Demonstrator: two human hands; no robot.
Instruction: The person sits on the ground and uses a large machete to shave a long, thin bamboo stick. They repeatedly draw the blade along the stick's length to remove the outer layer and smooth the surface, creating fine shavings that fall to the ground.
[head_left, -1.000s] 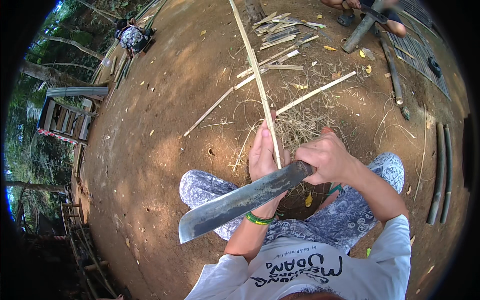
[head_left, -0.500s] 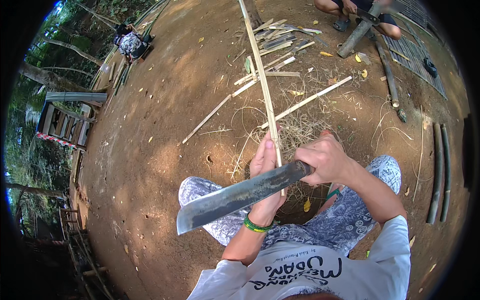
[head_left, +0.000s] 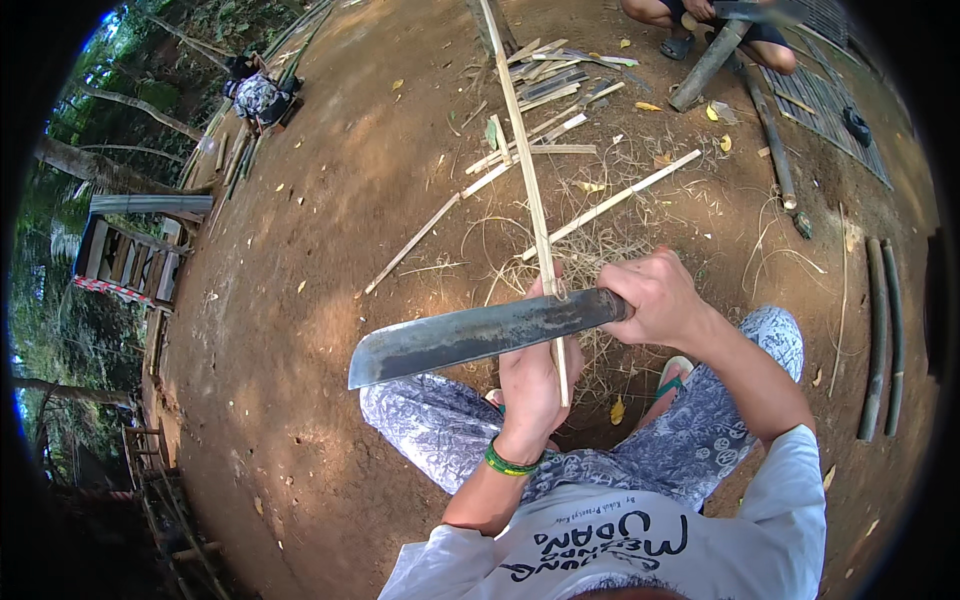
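Observation:
My right hand (head_left: 655, 297) is closed round the handle of a machete (head_left: 470, 337), whose broad dark blade points left across the front of me. A long, thin bamboo strip (head_left: 520, 150) runs from the far top down to my lap. My left hand (head_left: 530, 385) grips this strip near its lower end; the blade hides part of the fingers. The blade lies across the strip just above that hand, and a small curl of shaving shows at the crossing. A green and yellow band circles my left wrist.
Beyond my hands are thin bamboo shavings (head_left: 610, 245), loose strips (head_left: 630, 200) and a pile of split pieces (head_left: 555, 75). Dark poles (head_left: 875, 340) lie at right. A person at top right holds a blade on a bamboo pole (head_left: 712, 65); another crouches at far left.
My right hand has moved the machete up along the strip, away from my body, and the blade is now more level. The left hand still grips the strip.

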